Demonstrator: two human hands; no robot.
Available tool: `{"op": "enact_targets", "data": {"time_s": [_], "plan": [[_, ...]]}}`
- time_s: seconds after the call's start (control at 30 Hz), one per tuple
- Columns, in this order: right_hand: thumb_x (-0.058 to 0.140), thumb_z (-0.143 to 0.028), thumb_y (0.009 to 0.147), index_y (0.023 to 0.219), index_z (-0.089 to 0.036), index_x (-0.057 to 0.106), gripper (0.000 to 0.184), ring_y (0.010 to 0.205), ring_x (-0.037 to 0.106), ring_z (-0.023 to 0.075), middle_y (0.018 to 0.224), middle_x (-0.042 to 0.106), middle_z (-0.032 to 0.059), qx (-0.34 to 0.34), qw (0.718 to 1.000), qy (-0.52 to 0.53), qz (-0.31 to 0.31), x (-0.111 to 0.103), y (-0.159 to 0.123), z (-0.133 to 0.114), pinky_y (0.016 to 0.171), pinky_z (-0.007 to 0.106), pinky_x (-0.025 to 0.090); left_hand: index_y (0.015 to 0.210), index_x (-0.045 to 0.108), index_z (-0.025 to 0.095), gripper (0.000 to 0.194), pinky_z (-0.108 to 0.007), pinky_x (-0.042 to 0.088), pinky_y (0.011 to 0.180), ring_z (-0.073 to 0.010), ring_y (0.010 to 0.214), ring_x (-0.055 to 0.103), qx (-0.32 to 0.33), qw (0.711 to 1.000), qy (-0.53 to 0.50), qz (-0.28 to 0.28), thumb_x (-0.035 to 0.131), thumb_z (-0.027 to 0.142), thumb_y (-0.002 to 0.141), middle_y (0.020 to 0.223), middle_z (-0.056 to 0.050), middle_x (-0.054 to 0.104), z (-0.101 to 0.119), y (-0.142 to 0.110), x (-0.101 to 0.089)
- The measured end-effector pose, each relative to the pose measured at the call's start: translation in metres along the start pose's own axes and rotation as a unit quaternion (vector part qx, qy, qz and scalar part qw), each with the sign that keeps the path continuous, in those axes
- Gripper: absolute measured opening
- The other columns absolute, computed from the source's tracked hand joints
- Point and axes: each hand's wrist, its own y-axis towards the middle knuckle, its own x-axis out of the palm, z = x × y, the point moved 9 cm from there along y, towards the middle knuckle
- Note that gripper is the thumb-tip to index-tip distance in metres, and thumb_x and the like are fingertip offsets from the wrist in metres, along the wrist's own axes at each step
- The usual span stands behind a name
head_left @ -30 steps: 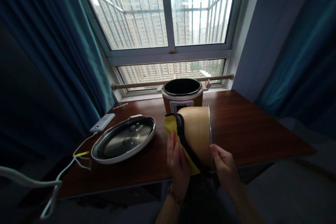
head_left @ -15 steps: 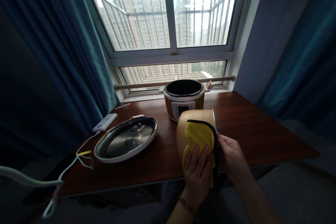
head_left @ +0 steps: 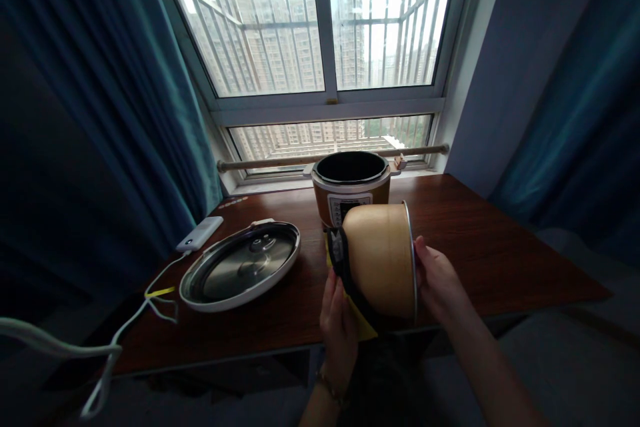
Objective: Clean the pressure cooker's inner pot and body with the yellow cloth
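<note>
Dark-brown wooden table [head_left: 475, 240] has the gold-and-white cooker [head_left: 353, 190] open, white-rimmed round lid [head_left: 240, 273] off, tan metal pot [head_left: 383, 260] out and held sideways in front, wiping looks unfinished imo: black-edged yellow cloth [head_left: 353, 291] against its base, left hand [head_left: 340, 330] fingers pressed together on it, right hand [head_left: 443, 281] pinching the rim.

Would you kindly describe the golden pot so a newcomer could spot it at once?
Find the brown table below the window. By its near edge, the right hand grips the rim of a sideways golden pot; the left hand holds a cloth at its base. Unlike the upright cooker behind with its control panel, this is plain.
</note>
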Motion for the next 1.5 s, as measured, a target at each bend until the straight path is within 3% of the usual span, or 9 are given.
{"op": "enact_targets", "data": {"time_s": [0.17, 0.3, 0.67, 0.83, 1.0, 1.17, 1.3, 1.4, 1.5], "plan": [[0.070, -0.046, 0.068, 0.095, -0.018, 0.068, 0.038, 0.076, 0.065, 0.0203, 0.082, 0.070, 0.0061, 0.018, 0.999, -0.002, -0.037, -0.011, -0.024, 0.024, 0.067, 0.030, 0.050, 0.131, 0.044, 0.024, 0.042, -0.035, 0.030, 0.108, -0.0190, 0.132, 0.031, -0.014, 1.000, -0.022, -0.005, 0.039, 0.018, 0.090, 0.143, -0.005, 0.035, 0.002, 0.000, 0.003], [0.072, -0.036, 0.069, 0.095, -0.019, 0.069, 0.031, 0.085, 0.065, 0.0221, 0.091, 0.070, 0.0071, 0.006, 0.999, -0.007, -0.040, -0.013, -0.035, 0.034, 0.078, 0.034, 0.048, 0.132, 0.042, 0.026, 0.043, -0.032, 0.031, 0.108, -0.0175, 0.131, 0.032, -0.029, 0.999, -0.026, 0.007, 0.039, 0.016, 0.090, 0.143, -0.004, 0.036, 0.007, 0.000, 0.002], [0.074, -0.037, 0.065, 0.087, -0.017, 0.070, 0.030, 0.079, 0.066, 0.0251, 0.079, 0.071, 0.0079, 0.041, 0.997, 0.052, -0.026, 0.004, -0.035, 0.017, 0.070, 0.037, 0.052, 0.132, 0.042, 0.027, 0.043, -0.033, 0.033, 0.106, -0.0190, 0.131, 0.032, -0.006, 1.000, 0.001, 0.009, 0.037, 0.017, 0.091, 0.145, -0.004, 0.033, 0.022, 0.002, -0.007], [0.075, -0.036, 0.063, 0.086, -0.015, 0.070, 0.031, 0.076, 0.067, 0.0238, 0.079, 0.071, 0.0083, 0.063, 0.995, 0.067, -0.031, 0.010, -0.033, 0.013, 0.066, 0.034, 0.053, 0.133, 0.041, 0.026, 0.049, -0.044, 0.028, 0.108, -0.0238, 0.134, 0.027, 0.098, 0.993, 0.063, -0.016, 0.039, 0.010, 0.087, 0.146, -0.006, 0.028, 0.058, 0.005, 0.001], [0.076, -0.037, 0.061, 0.082, -0.016, 0.069, 0.031, 0.075, 0.067, 0.0223, 0.079, 0.071, 0.0073, 0.051, 0.996, 0.064, -0.044, 0.016, -0.028, 0.010, 0.063, 0.030, 0.053, 0.133, 0.042, 0.021, 0.050, -0.046, 0.030, 0.105, -0.0261, 0.134, 0.026, 0.218, 0.962, 0.109, -0.121, 0.040, 0.012, 0.084, 0.141, -0.009, 0.037, 0.100, -0.007, 0.040], [0.075, -0.036, 0.062, 0.081, -0.016, 0.069, 0.028, 0.076, 0.067, 0.0216, 0.080, 0.071, 0.0071, 0.049, 0.996, 0.059, -0.052, 0.010, -0.021, 0.009, 0.065, 0.030, 0.052, 0.132, 0.044, 0.020, 0.049, -0.038, 0.024, 0.109, -0.0220, 0.133, 0.029, 0.263, 0.945, 0.167, -0.094, 0.041, 0.008, 0.084, 0.135, -0.008, 0.047, 0.102, -0.006, 0.047], [0.074, -0.036, 0.064, 0.084, -0.015, 0.069, 0.030, 0.077, 0.067, 0.0227, 0.079, 0.071, 0.0081, 0.066, 0.994, 0.065, -0.054, 0.010, -0.018, 0.008, 0.069, 0.033, 0.053, 0.133, 0.041, 0.021, 0.050, -0.042, 0.022, 0.110, -0.0224, 0.133, 0.027, 0.183, 0.974, 0.134, -0.021, 0.041, 0.009, 0.085, 0.141, -0.007, 0.039, 0.071, 0.013, 0.023], [0.077, -0.032, 0.061, 0.080, -0.013, 0.069, 0.029, 0.079, 0.067, 0.0227, 0.078, 0.071, 0.0078, 0.071, 0.994, 0.077, -0.041, 0.011, -0.015, 0.005, 0.070, 0.031, 0.053, 0.132, 0.043, 0.025, 0.043, -0.039, 0.028, 0.108, -0.0206, 0.131, 0.033, 0.018, 0.998, 0.047, 0.030, 0.039, 0.018, 0.089, 0.141, -0.004, 0.039, 0.029, 0.026, 0.003], [0.078, -0.031, 0.060, 0.078, -0.012, 0.068, 0.028, 0.080, 0.067, 0.0224, 0.078, 0.071, 0.0080, 0.083, 0.992, 0.087, -0.039, 0.014, -0.011, 0.004, 0.071, 0.031, 0.053, 0.129, 0.047, 0.024, 0.039, -0.033, 0.034, 0.104, -0.0191, 0.124, 0.043, -0.150, 0.987, -0.025, 0.053, 0.040, 0.030, 0.091, 0.134, -0.004, 0.049, -0.011, 0.024, -0.004]]}}
